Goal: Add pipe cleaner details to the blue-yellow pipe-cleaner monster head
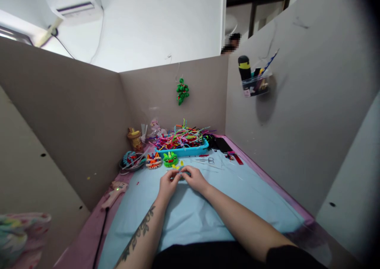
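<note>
Both hands meet over the middle of the blue-covered table, pinching one small blue-grey fuzzy craft piece with yellow tips (186, 174). My left hand (170, 183) grips it from the left, fingers closed. From the right, my right hand (194, 179) holds it with thumb and fingers pressed together. Much of the piece is hidden behind the fingers. Just beyond it sit a green pipe-cleaner figure with a face (170, 159) and an orange and white one (153, 161).
A blue tray (196, 150) heaped with colourful pipe cleaners stands at the back. Scissors (210, 160) lie before it, a red piece (238, 159) to the right. At left are a dark bowl (132, 167) and a pink glue gun (114, 194). Partition panels (178, 114) surround the table.
</note>
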`<act>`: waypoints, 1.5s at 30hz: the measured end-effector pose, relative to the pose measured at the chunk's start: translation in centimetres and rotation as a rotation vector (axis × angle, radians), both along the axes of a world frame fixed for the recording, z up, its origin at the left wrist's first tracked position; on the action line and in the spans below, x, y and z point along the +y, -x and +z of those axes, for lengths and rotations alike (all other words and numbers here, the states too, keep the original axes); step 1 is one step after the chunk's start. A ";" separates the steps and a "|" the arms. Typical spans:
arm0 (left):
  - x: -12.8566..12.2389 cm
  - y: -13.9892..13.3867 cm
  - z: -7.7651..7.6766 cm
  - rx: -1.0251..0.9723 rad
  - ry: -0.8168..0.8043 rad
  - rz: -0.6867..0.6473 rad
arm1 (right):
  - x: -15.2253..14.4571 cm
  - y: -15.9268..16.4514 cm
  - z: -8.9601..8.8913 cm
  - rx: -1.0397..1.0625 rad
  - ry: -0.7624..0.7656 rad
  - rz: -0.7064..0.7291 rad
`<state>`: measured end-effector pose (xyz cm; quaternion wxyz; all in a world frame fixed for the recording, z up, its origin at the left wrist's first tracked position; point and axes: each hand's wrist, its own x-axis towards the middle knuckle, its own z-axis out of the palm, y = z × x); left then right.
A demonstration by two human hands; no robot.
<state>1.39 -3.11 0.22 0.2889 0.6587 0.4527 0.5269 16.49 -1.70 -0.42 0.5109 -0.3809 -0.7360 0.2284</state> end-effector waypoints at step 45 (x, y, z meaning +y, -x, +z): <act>0.5 0.3 0.0 -0.267 0.155 -0.073 | 0.3 0.1 0.4 0.289 0.217 0.068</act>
